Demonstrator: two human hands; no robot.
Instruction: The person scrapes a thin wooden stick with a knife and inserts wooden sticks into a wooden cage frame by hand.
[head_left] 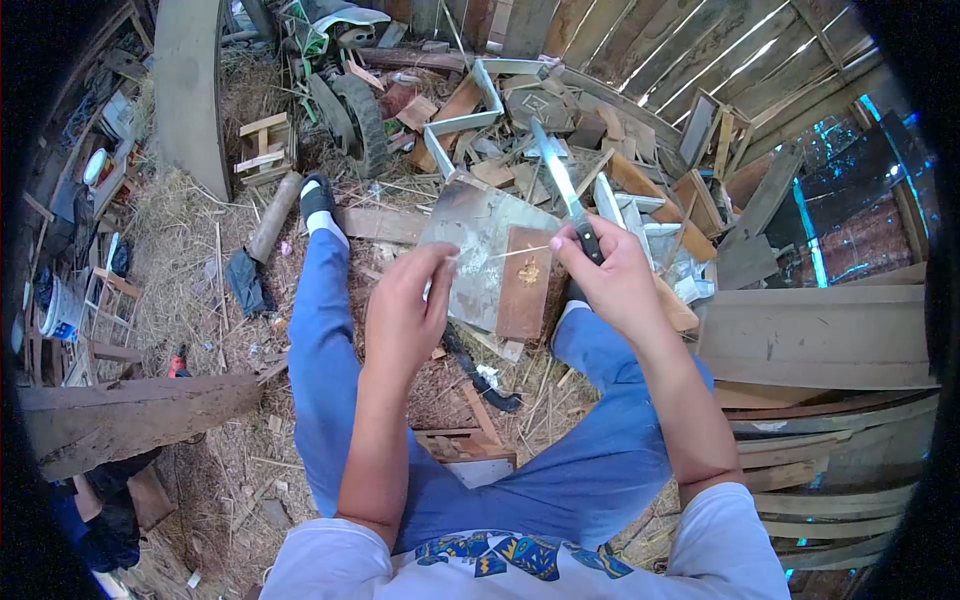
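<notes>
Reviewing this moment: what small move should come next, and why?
Probably turn the right hand to bring the knife toward the thin stick: its blade points away from the person, while the stick's end sits at that hand's thumb. Whether the left hand grips the stick is unclear.

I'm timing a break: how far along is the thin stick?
The stick already looks slender. In hand, the right hand grips the knife and one stick end; the left hand is near the other. How much shaping is left, I can't tell: the blade points away from the stick.
</notes>
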